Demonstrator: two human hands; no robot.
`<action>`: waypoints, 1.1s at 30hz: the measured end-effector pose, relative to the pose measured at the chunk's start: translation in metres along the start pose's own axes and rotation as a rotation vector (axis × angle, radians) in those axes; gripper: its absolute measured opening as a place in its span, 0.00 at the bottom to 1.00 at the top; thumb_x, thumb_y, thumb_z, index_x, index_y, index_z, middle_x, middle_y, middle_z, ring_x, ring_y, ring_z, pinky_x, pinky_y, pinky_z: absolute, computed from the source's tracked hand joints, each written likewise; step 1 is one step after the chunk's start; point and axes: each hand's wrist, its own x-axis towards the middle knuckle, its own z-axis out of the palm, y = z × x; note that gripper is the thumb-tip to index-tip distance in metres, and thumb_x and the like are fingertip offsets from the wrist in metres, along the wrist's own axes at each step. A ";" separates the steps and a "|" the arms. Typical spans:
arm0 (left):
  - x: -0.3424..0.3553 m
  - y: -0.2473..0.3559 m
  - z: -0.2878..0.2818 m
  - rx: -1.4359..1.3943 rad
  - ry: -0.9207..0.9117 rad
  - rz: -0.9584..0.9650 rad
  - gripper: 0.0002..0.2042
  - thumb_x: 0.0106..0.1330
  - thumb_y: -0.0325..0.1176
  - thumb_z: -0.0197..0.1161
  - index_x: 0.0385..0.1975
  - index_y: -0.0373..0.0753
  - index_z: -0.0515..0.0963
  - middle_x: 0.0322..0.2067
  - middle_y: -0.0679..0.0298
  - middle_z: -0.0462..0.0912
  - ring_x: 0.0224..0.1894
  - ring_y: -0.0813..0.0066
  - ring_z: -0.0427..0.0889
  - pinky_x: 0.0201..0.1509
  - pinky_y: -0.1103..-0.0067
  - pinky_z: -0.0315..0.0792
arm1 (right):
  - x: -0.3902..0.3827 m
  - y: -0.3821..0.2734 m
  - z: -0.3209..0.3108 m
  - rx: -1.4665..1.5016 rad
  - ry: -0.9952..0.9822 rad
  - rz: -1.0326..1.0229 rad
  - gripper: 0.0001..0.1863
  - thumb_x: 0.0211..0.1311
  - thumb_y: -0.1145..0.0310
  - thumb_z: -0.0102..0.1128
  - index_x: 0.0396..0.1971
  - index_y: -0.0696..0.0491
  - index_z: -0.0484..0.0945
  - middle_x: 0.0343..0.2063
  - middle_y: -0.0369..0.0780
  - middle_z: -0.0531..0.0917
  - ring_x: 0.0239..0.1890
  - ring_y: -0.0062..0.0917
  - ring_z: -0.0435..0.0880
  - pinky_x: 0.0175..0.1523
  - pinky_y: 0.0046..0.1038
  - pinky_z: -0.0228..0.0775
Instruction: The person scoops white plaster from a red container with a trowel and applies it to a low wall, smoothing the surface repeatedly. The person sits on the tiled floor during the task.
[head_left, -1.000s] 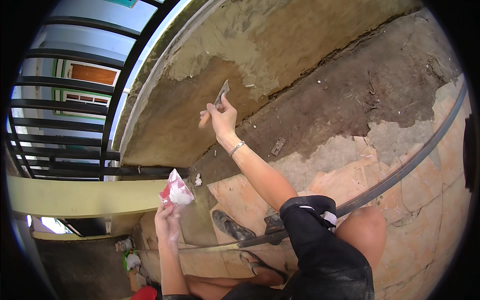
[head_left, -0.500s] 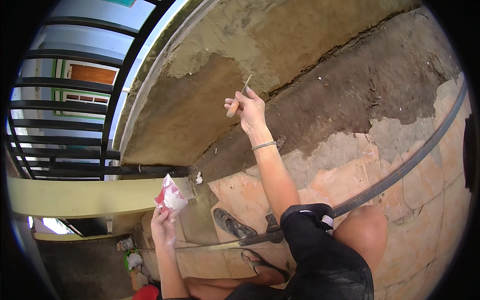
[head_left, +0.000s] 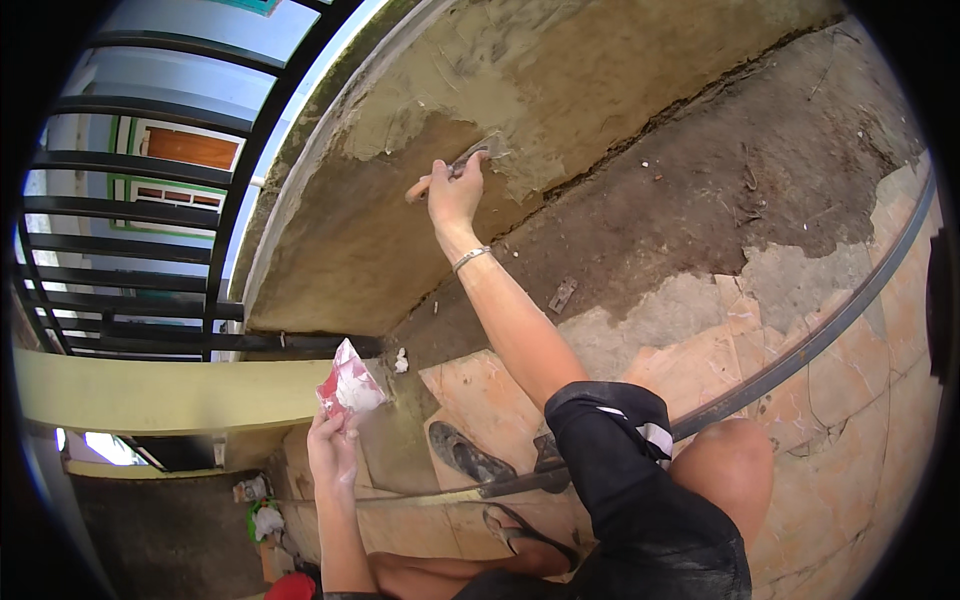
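My right hand (head_left: pixel 457 195) is closed round a putty knife (head_left: pixel 417 189) with a wooden handle. The knife's thin blade lies against the wall (head_left: pixel 360 235), at the edge of a greyish patch of filler (head_left: pixel 425 85). Lower left, my left hand (head_left: pixel 333 455) grips the lower end of a red and pink piece (head_left: pixel 352 388) smeared with thick white paste. Whether that piece is a shard or a folded packet, I cannot tell. It is held up, apart from the wall.
A dark railing (head_left: pixel 130 170) stands at the left, above a pale yellow ledge (head_left: pixel 150 392). Bare soil (head_left: pixel 680 200) runs along the wall's foot beside broken orange tiles (head_left: pixel 690 365). A metal bar (head_left: pixel 800 345) crosses the floor. A sandal (head_left: pixel 465 452) lies near my foot.
My right hand has moved left and up to the wall, and the putty knife has turned so its blade meets the surface. My left hand has barely shifted.
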 end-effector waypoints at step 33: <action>-0.008 0.002 0.005 0.023 0.022 0.000 0.23 0.68 0.19 0.52 0.65 0.31 0.68 0.54 0.57 0.82 0.47 0.66 0.87 0.31 0.85 0.77 | 0.031 -0.018 -0.081 0.224 0.050 0.266 0.42 0.75 0.78 0.54 0.77 0.65 0.36 0.37 0.45 0.80 0.33 0.33 0.88 0.38 0.37 0.87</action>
